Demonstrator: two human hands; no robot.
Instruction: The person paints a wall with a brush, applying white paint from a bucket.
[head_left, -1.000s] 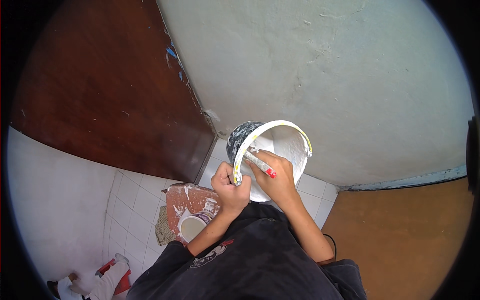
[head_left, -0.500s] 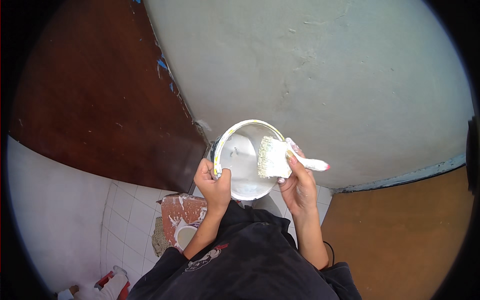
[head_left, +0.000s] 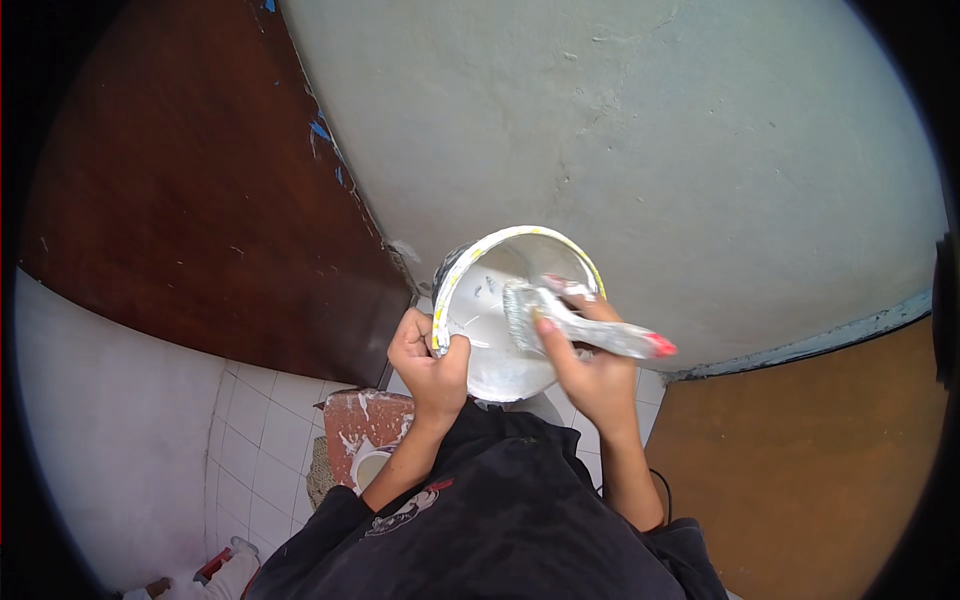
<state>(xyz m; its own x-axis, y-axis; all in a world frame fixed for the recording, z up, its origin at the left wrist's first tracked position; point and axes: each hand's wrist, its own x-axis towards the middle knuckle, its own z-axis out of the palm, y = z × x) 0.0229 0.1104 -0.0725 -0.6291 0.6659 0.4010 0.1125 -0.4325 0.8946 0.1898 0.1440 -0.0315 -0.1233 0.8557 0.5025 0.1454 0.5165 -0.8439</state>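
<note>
My left hand (head_left: 432,365) grips the rim of a round bucket (head_left: 497,372), fingers closed over its left edge. White and yellow paint crusts the rim, and whitish paint coats the inside. In my right hand (head_left: 600,375) is a wide paintbrush (head_left: 575,320), held between thumb and fingers near its base. The bristles dip into the bucket's mouth, over the right part of the inside. Its paint-smeared handle, red at the tip, points out to the right. I cannot make out whether the bristles touch the bucket's wall.
A grey-white wall (head_left: 650,180) rises ahead. At the left is a dark brown door (head_left: 190,190); a brown panel (head_left: 800,460) lies lower right. On the tiled floor (head_left: 262,450), left of me, a paint-splashed reddish stool (head_left: 350,408) bears a small tub (head_left: 371,467).
My right hand has turned the paintbrush over and moved its bristles down into the bucket. The bucket is tilted a little and slightly further right, still in my left hand.
</note>
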